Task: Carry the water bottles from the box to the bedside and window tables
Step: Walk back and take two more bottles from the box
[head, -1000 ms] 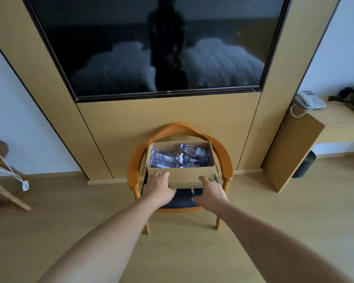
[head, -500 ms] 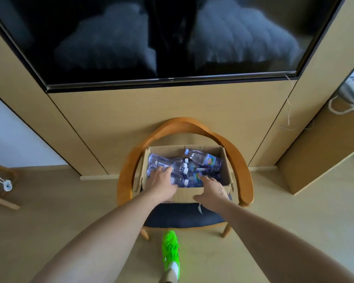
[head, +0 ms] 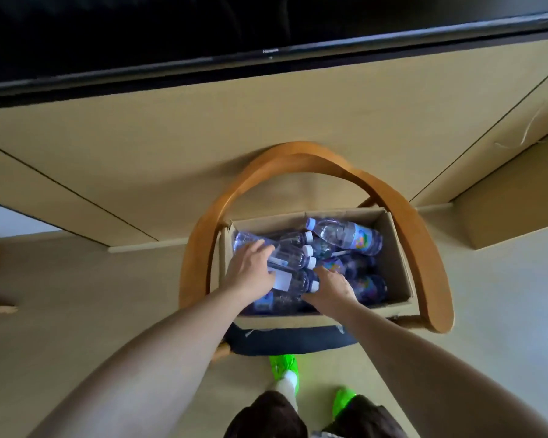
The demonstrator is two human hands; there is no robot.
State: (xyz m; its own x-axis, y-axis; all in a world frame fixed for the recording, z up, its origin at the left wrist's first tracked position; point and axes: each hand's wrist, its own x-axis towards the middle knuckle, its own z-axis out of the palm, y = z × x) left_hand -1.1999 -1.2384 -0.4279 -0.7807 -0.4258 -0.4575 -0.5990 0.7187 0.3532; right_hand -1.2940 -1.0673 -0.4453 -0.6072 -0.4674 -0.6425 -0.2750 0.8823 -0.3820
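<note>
Left hand [head: 250,268] wraps a bottle [head: 290,259]; right hand [head: 331,287] reaches among others, grip unclear. Lift one per hand, clear of the box [head: 399,248].

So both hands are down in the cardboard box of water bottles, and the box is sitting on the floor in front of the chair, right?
Not quite. The head view shows the cardboard box resting on the chair, on its dark seat, not on the floor. The rest holds: the left hand and right hand are both in among the water bottles.
</note>
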